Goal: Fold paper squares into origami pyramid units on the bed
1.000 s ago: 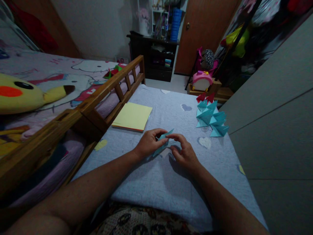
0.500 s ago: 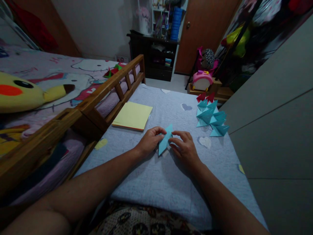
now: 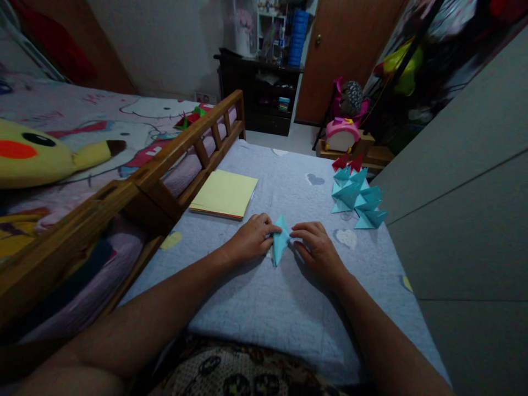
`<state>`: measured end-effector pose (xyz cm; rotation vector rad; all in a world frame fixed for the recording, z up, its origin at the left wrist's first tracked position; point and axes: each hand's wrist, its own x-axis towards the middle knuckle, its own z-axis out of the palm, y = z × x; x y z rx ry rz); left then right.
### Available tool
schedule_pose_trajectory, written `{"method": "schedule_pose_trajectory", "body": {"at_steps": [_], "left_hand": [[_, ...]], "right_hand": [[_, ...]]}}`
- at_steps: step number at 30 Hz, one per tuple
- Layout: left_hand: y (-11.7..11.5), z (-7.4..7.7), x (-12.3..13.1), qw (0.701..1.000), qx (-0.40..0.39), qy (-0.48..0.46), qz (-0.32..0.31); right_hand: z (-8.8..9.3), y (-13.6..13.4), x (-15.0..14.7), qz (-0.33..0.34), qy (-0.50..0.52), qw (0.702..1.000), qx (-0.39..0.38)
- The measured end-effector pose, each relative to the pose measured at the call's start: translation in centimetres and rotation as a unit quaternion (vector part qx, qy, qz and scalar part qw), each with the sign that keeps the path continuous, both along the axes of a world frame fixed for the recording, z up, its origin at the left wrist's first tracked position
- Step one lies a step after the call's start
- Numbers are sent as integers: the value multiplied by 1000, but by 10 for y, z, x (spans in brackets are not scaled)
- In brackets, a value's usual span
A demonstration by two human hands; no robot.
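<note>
A light-blue sheet of origami paper [image 3: 281, 246], folded into a narrow kite-like shape, lies upright to my view between my two hands on the bed. My left hand [image 3: 253, 236] grips its left edge, fingertips on top of the folds. Close by its right corner is my right hand [image 3: 315, 245], fingers bent and a little apart; whether the tips touch the paper is hard to make out. A stack of square paper [image 3: 225, 193], yellow on top, rests beyond my left hand. Several folded blue paper pieces [image 3: 357, 198] stand at the right, red ones [image 3: 347, 163] behind them.
The pale-blue bedspread [image 3: 264, 308] is the work surface. A wooden bed rail [image 3: 185, 140] runs along its left, with a yellow plush toy [image 3: 37, 157] past it. A pale cabinet [image 3: 470, 220] borders the right. Beyond the far edge sits a pink toy case [image 3: 341, 135].
The folded blue paper has turned more upright and slid slightly toward me. My left fingers have shifted onto its upper left edge; the right fingers have drawn slightly to the right.
</note>
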<state>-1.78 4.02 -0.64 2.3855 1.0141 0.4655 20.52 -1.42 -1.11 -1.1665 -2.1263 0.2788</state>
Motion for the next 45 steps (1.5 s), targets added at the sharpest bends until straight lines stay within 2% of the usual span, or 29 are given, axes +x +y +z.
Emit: {"method": "schedule_pose_trajectory", "body": {"at_steps": [5, 9, 17, 28, 35, 37, 40, 43, 45], "left_hand": [[1, 2, -6, 998, 52, 33, -32], [5, 3, -11, 996, 39, 18, -75], [12, 3, -15, 996, 1, -8, -94], [16, 6, -14, 995, -43, -48, -77], [13, 0, -2, 995, -43, -88, -4], [12, -2, 1, 996, -33, -79, 12], [10, -4, 3, 997, -14, -66, 36], [9, -5, 4, 997, -2, -64, 51], [9, -7, 4, 997, -3, -61, 53]], "right_hand": [[-2, 0, -6, 35, -21, 998, -57], [-6, 1, -8, 17, -40, 996, -79], [-9, 6, -7, 8, -6, 997, -76], [-5, 5, -6, 4, 2, 996, -90], [-12, 3, -11, -85, 84, 984, -135], [-12, 2, -13, -107, 107, 981, -125], [-8, -2, -17, -126, 81, 987, -60], [-1, -6, -22, -86, 13, 996, -1], [1, -9, -25, -55, -18, 998, 11]]}}
